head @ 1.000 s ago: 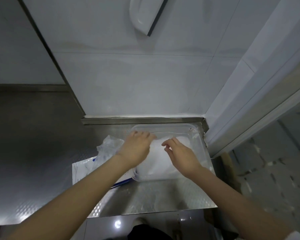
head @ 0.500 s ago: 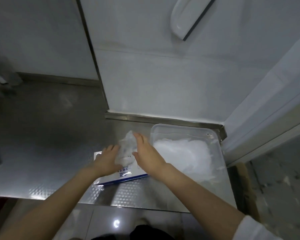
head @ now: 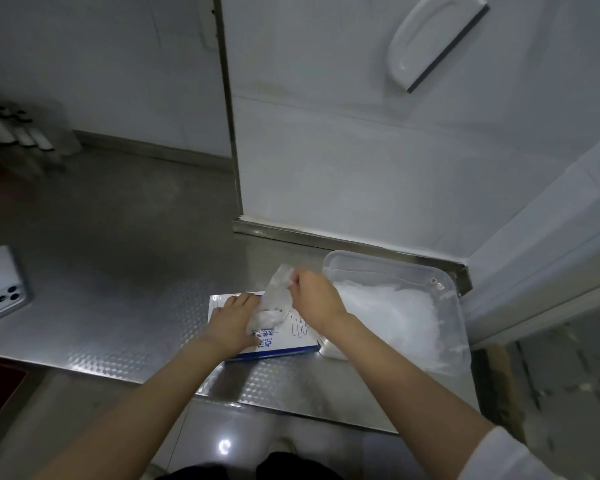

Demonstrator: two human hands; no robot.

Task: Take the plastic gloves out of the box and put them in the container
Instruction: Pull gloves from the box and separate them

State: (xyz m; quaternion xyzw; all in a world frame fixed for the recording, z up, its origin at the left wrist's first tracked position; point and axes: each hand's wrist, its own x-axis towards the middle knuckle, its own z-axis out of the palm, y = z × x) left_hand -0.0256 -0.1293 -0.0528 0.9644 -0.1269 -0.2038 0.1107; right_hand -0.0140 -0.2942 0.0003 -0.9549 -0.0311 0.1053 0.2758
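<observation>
- The right hand's fingertips (head: pixel 294 279) were pinched shut on the upper end of a wad of clear plastic gloves (head: pixel 273 299). Half a second before, they had only reached the wad at the box opening. Now it was drawn taller, though its lower end still sat in the box.
- The left hand's fingers (head: pixel 245 301) lay fairly straight on the box top beside the wad, pressing down and gripping nothing.
- The right hand (head: pixel 315 300) stood between the box and the container. The left hand (head: pixel 230 322) rested on the box's left half. A second before, both hands had been over the container's pile, so they had come back for another load.
- The glove box (head: pixel 288 344) lay flat on the steel counter (head: pixel 118 271), touching or just beside the container's near-left corner.
- The clear container (head: pixel 392 262) already held a white heap of gloves (head: pixel 388 317), so the task looked well along. This wad was not yet free and still had to go rightward over the rim.
- A phone (head: pixel 0 285) lay well apart at the counter's left edge.
</observation>
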